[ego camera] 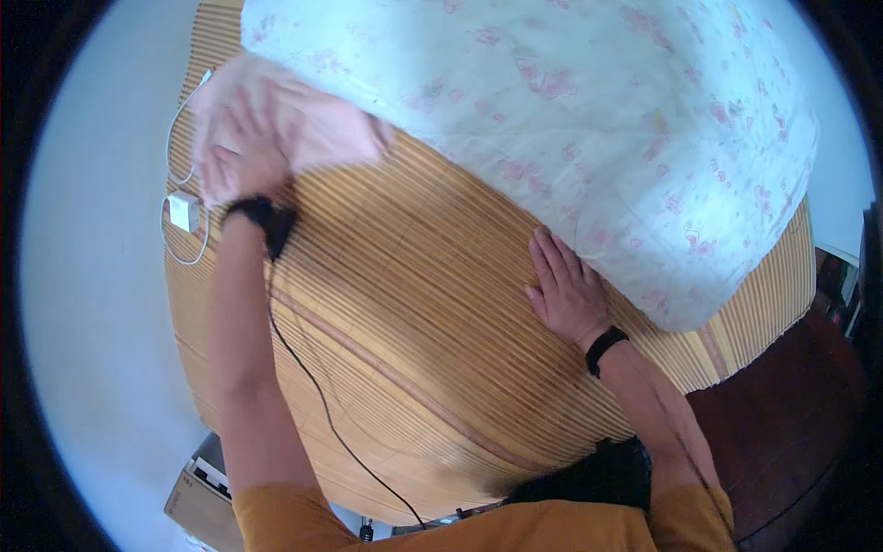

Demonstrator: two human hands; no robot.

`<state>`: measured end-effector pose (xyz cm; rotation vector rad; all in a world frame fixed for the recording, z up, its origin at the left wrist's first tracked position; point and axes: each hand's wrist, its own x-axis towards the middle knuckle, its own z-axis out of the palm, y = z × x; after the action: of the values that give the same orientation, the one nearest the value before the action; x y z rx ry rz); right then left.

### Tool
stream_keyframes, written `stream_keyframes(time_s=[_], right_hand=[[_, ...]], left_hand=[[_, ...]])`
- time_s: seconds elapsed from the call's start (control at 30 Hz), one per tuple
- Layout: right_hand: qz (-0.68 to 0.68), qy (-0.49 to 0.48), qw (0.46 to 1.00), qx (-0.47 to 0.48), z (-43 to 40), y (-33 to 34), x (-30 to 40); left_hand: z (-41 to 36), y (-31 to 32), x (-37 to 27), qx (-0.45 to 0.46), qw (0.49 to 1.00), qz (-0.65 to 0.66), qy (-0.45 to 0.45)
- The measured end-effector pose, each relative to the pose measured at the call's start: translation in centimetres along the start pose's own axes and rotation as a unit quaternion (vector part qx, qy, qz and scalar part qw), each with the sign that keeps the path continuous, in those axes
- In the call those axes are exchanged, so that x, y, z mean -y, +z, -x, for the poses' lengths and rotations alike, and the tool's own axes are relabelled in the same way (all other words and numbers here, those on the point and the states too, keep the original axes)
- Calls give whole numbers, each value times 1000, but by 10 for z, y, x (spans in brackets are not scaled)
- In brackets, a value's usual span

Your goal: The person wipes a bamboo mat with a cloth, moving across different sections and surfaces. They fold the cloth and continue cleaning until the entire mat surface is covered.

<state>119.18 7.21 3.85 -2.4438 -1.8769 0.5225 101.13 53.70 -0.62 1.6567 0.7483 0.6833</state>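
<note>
My left hand [252, 159] lies palm down over a pink cloth [334, 131], its fingers spread and blurred by motion. The cloth is spread over a bamboo slat mat [414, 276] and meets the edge of a pale quilt [621, 152] printed with pink flowers. On the right, my right hand [569, 293] rests flat on the mat, thumb apart from the fingers, beside the quilt's near edge. Nothing shows in its grasp. Both wrists wear black bands, and the left band carries a bulkier black piece.
A white power adapter [183, 211] with a white cable [170, 138] lies at the mat's left edge, beside a pale wall [96, 241]. From my left wrist a thin black cable [321, 397] trails toward my body. A cardboard box [200, 504] stands below left.
</note>
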Motion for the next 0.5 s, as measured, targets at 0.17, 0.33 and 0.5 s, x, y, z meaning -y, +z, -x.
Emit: stream_keyframes(time_s=[0.17, 0.33, 0.5], right_hand=[[-13, -31, 998, -57, -9, -8, 16], [-30, -13, 999, -21, 5, 8, -1], [-54, 18, 998, -13, -2, -4, 4]], left_hand=[[-81, -110, 30, -52, 674, -717, 171], [-18, 16, -5, 139, 427, -887, -111], [167, 137, -89, 184, 776, -603, 30]])
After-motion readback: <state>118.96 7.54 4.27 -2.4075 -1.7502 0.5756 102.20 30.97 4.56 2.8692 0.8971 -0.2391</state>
